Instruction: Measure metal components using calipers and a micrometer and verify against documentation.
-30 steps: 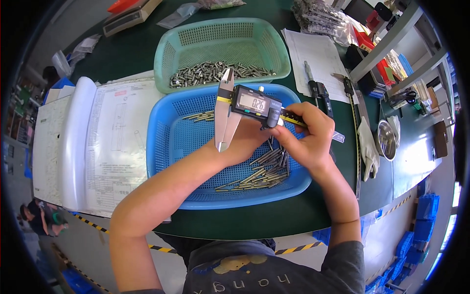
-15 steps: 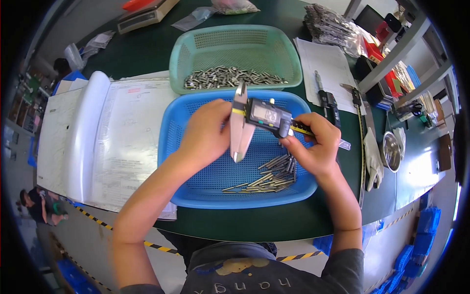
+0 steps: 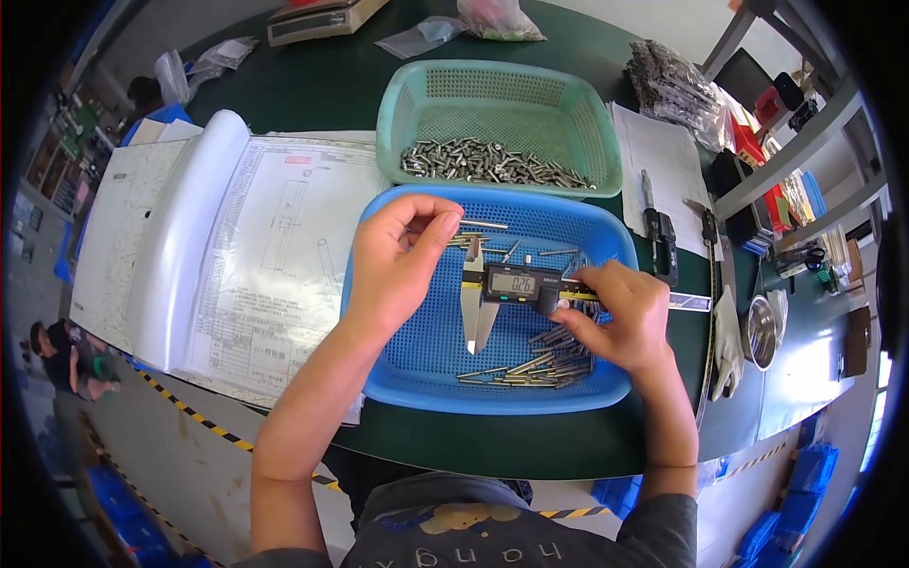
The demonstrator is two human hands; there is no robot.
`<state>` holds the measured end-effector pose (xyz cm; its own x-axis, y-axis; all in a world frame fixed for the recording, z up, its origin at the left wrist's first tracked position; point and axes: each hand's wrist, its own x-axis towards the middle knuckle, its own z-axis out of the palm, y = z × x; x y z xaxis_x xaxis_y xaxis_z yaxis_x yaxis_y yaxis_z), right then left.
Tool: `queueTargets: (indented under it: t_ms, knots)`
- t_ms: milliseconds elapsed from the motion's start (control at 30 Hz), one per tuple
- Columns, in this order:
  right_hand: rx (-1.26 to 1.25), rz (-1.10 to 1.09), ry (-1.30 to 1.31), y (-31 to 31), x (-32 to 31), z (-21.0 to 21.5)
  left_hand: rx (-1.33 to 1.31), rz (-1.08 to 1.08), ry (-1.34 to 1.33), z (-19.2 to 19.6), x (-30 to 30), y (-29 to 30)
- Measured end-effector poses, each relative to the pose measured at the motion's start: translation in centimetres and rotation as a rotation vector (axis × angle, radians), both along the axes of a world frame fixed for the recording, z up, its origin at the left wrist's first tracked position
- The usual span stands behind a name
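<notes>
Gripping a digital caliper (image 3: 512,284) over a blue basket (image 3: 492,401) of loose rods (image 3: 544,367), a person's right hand (image 3: 625,317) is curling snugly around its slide, the jaws standing together at the 9 o'clock end. The left hand (image 3: 393,263), nearer those jaws, is pinching a slim metal rod (image 3: 488,224) between thumb and fingers. At 12 o'clock from the jaws, the rod is pointing toward 3 o'clock, its long axis running nearly parallel to the caliper's beam. Beyond, a green basket (image 3: 502,90) of short metal pins (image 3: 488,162) is sitting on the bench (image 3: 530,443).
</notes>
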<state>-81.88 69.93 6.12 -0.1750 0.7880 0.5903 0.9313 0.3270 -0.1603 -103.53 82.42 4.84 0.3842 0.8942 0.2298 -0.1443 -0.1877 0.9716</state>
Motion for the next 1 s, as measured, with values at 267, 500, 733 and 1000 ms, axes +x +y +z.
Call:
queueTargets:
  t_ms: [267, 500, 733, 1000]
  knots:
    - [0.0, -0.014, -0.04, -0.13, -0.43, 0.29, -0.02, -0.015, -0.001, 0.13, -0.09, -0.16]
    - [0.018, 0.031, 0.034, -0.29, -0.13, 0.31, -0.151, -0.08, 0.006, 0.75, -0.37, -0.11]
    - [0.052, 0.014, 0.041, -0.23, 0.01, 0.11, -0.245, -0.135, -0.087, 0.9, -0.5, -0.08]
    - [0.036, -0.022, -0.035, -0.28, -0.2, 0.31, -0.151, -0.098, -0.037, 0.7, -0.36, -0.17]
